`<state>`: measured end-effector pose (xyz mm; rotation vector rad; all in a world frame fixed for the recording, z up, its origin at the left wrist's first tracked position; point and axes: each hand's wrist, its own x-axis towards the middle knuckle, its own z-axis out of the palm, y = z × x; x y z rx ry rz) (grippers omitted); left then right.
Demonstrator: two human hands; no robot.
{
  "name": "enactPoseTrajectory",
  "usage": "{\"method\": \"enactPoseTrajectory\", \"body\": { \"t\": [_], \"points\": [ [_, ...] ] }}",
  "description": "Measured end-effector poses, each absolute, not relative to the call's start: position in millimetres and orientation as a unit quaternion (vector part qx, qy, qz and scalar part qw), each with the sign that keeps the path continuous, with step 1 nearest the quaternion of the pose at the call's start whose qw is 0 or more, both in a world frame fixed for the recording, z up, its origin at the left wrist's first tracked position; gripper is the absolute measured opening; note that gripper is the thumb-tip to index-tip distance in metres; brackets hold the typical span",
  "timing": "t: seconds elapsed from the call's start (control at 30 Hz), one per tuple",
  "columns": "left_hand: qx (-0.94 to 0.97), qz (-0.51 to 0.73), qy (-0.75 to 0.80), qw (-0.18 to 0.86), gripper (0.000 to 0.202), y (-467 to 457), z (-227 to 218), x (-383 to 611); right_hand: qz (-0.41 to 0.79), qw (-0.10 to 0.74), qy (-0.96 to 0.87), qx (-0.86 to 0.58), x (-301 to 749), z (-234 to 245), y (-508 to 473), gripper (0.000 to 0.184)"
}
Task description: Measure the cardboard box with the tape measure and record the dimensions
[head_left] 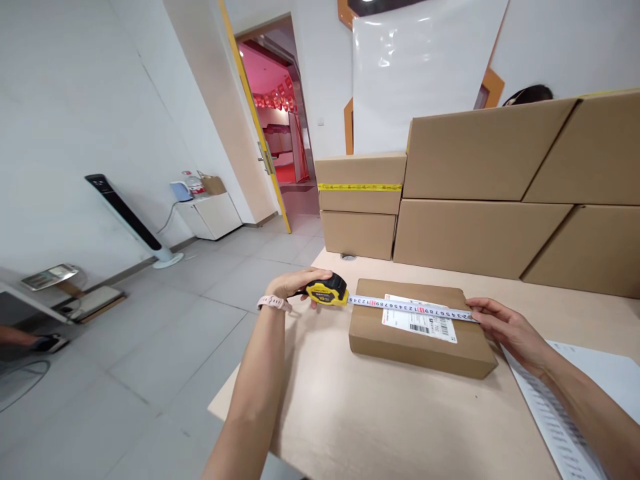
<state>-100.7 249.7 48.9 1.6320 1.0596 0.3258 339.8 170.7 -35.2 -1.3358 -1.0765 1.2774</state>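
A flat brown cardboard box with a white shipping label on its top lies on the pale table. My left hand, with a pink band at the wrist, is closed on a yellow and black tape measure just off the box's left end. From its case the white blade runs out across the top of the box and over part of the label. At the box's right edge, my right hand pinches the free end of the blade between thumb and fingers.
Large cardboard boxes stand stacked along the table's far side; part of a person's head shows behind them. Printed paper sheets lie at the right. Left on the floor are a tower fan, a platform scale and a person's foot.
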Motion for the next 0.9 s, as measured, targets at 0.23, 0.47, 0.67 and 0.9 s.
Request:
{"method": "enactPoseTrajectory", "body": {
  "t": [0.23, 0.47, 0.67, 0.9],
  "points": [
    [0.693, 0.135, 0.442, 0.554, 0.061, 250.9, 48.0, -101.5, 0.528, 0.484, -0.439, -0.542, 337.0, -32.2, 170.1, 0.040],
    [0.696, 0.133, 0.451, 0.543, 0.057, 247.6, 55.0, -99.1, 0.530, 0.483, -0.432, -0.547, 336.7, -30.7, 169.4, 0.041],
    [0.692, 0.131, 0.454, 0.546, 0.060, 247.1, 53.0, -99.6, 0.545, 0.478, -0.423, -0.544, 337.9, -31.3, 169.2, 0.040],
    [0.680, 0.128, 0.455, 0.561, 0.060, 247.9, 50.0, -98.6, 0.522, 0.476, -0.431, -0.561, 336.1, -29.8, 169.0, 0.043]
  ]
}}
